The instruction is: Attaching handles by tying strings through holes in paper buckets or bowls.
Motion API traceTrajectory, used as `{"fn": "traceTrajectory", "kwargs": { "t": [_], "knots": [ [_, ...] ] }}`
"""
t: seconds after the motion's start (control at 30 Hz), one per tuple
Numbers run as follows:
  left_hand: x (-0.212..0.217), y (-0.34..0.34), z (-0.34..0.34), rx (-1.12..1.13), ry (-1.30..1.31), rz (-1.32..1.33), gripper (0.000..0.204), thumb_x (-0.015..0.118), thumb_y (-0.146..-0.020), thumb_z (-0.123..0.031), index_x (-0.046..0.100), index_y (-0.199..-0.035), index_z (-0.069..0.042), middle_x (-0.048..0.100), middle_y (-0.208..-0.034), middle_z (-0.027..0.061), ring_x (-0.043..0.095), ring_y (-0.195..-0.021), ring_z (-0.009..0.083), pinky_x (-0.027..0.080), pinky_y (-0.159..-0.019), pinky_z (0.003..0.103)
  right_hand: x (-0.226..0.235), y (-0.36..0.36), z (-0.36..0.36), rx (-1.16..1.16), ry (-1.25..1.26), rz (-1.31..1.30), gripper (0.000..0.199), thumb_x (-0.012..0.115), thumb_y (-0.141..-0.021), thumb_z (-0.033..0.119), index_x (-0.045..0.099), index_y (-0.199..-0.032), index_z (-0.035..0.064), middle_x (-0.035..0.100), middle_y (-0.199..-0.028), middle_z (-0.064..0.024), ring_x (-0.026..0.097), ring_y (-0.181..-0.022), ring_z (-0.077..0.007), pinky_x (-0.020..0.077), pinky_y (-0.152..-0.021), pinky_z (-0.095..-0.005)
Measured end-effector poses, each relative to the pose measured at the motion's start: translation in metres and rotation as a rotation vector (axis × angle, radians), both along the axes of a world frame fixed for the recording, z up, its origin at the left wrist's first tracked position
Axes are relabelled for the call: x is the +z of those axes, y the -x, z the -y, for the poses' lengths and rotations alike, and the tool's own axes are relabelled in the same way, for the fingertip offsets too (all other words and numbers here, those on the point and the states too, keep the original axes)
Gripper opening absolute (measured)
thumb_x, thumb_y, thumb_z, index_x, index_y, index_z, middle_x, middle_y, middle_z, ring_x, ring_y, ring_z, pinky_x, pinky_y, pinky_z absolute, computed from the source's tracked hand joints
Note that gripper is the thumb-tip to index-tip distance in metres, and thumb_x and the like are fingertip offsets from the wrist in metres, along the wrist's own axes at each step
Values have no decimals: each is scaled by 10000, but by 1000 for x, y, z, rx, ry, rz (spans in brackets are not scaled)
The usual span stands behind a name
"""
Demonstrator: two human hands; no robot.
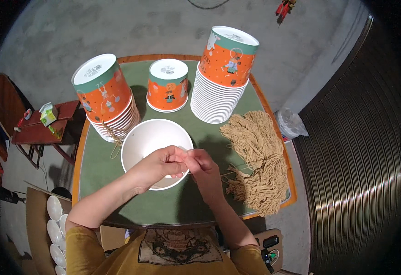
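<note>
the left hand [161, 164] and the right hand [201, 164] meet fingertip to fingertip over the near rim of an open white paper bowl [151, 140] standing upright on the green-topped table with a wooden edge [118, 183]. both hands have fingers pinched together at that rim; whether they pinch the rim itself or a thin strand is too small to tell. just to the right of the right hand lies a loose bundle of tan string lengths [260, 160], spread across the table's right side. behind the bowl stand upside-down orange and teal printed paper bowls: a leaning stack on the left [104, 94], a single short one in the middle [167, 85], and a tall stack on the right [223, 73]. a small dark red stool [40, 130] stands left of the table.
</note>
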State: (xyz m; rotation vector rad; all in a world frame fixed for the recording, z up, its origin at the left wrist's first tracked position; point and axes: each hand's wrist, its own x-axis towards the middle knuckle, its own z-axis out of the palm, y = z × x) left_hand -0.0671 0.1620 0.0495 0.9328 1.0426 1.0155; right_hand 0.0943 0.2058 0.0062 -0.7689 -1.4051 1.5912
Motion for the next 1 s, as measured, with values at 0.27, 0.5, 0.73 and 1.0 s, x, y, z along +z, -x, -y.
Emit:
{"fn": "traceTrajectory", "kwargs": {
  "t": [0.27, 0.5, 0.73, 1.0],
  "knots": [
    [-2, 6, -1, 69, -27, -78, 99, 605, -912, -120, 569, -953, -37, 620, -860, 35, 546, -718, 80, 446, -679, 216, 12, -40, 17, -72, -389, 767, 158, 570, -935, 215, 526, -951, 64, 613, -842, -153, 650, -735, -289, 504, -635, -368],
    [4, 0, -2, 9, -78, -64, 91, 607, -907, -122, 563, -956, -59, 620, -820, 21, 538, -693, 67, 429, -665, 200, 41, -20, 51, 353, -616, 516, 164, 587, -908, 220, 564, -911, 57, 623, -797, -158, 640, -731, -333, 505, -628, -407],
    [-1, 2, -1, -75, -86, -143, 93, 605, -912, -119, 593, -973, -50, 573, -841, -37, 521, -762, 48, 435, -704, 207, 74, -18, -16, 180, -548, 544, 114, 603, -901, 145, 594, -929, 35, 608, -753, -50, 566, -670, -88, 464, -613, -260],
    [9, -7, -3, -150, -88, -210, 99, 581, -928, -131, 626, -912, -45, 559, -794, -50, 482, -716, 29, 396, -655, 187, 16, -31, -48, 53, -374, 389, 153, 571, -925, 168, 551, -984, 29, 596, -760, -61, 559, -656, -107, 471, -592, -287]
  ]
}}
